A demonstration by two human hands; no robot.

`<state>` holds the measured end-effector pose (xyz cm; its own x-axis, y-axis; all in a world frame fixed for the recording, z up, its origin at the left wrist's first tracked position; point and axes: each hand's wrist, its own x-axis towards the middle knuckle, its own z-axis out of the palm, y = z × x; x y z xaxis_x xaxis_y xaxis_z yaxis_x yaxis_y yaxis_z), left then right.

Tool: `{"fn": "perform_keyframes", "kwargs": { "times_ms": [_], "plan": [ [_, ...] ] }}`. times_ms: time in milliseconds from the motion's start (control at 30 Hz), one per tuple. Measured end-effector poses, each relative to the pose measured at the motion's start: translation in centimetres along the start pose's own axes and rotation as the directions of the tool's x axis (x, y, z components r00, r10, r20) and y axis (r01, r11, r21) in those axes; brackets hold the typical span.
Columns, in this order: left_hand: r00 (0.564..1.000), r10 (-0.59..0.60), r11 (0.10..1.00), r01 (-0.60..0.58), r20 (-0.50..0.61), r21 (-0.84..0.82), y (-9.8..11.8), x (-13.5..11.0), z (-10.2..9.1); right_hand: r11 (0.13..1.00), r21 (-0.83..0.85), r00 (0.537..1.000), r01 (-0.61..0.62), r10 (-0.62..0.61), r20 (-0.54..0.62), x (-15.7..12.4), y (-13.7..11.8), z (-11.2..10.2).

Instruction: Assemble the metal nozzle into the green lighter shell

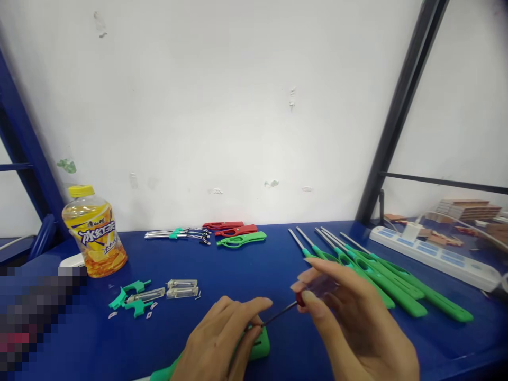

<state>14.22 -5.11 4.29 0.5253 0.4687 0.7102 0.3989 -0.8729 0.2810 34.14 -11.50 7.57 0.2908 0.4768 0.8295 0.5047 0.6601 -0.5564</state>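
Observation:
My left hand [220,338] is closed around a green long-nosed lighter [261,346] at the table's front; its rounded handle end sticks out past my fingers. A small screwdriver [281,313] is pinched in my right hand [357,323], by a red and clear handle. Its thin shaft slants down to the left, and its tip meets the lighter beside my left fingertips. Whether the tip sits in a screw is hidden. Left of my hands lie clear fuel tanks [182,289], green plastic trigger pieces [138,308] and small white bits.
Several green lighters [408,299] lie fanned out at right, before a white power strip [434,257]. Metal tubes with wires [164,234], red handle shells [238,230] and a green shell [243,239] are along the wall. An iced tea bottle [95,233] stands at left.

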Motion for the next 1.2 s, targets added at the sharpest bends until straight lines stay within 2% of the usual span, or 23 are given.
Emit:
{"fn": "perform_keyframes", "kwargs": {
  "times_ms": [100,200,300,567,1200],
  "plan": [
    [0.997,-0.022,0.998,0.018,0.068,0.058,0.1,0.1,0.7,0.996,-0.028,0.986,0.085,-0.08,0.148,0.3,0.5,0.3],
    [0.995,-0.048,0.994,0.039,0.09,0.102,0.3,-0.2,1.5,0.99,-0.035,0.949,0.14,-0.124,0.291,0.3,1.0,0.4],
    [0.991,-0.081,0.987,0.066,0.103,0.145,0.2,-0.5,2.3,0.988,-0.028,0.923,0.154,-0.134,0.36,0.1,1.1,0.7],
    [0.985,-0.118,0.984,0.098,0.13,0.151,-0.1,-1.1,2.8,0.989,-0.054,0.939,0.14,-0.115,0.323,0.3,1.3,1.4],
    [0.976,-0.129,0.988,0.113,0.175,0.102,0.2,-0.9,2.7,0.994,-0.036,0.928,0.102,-0.082,0.364,0.7,1.5,1.4]
  ]
}}
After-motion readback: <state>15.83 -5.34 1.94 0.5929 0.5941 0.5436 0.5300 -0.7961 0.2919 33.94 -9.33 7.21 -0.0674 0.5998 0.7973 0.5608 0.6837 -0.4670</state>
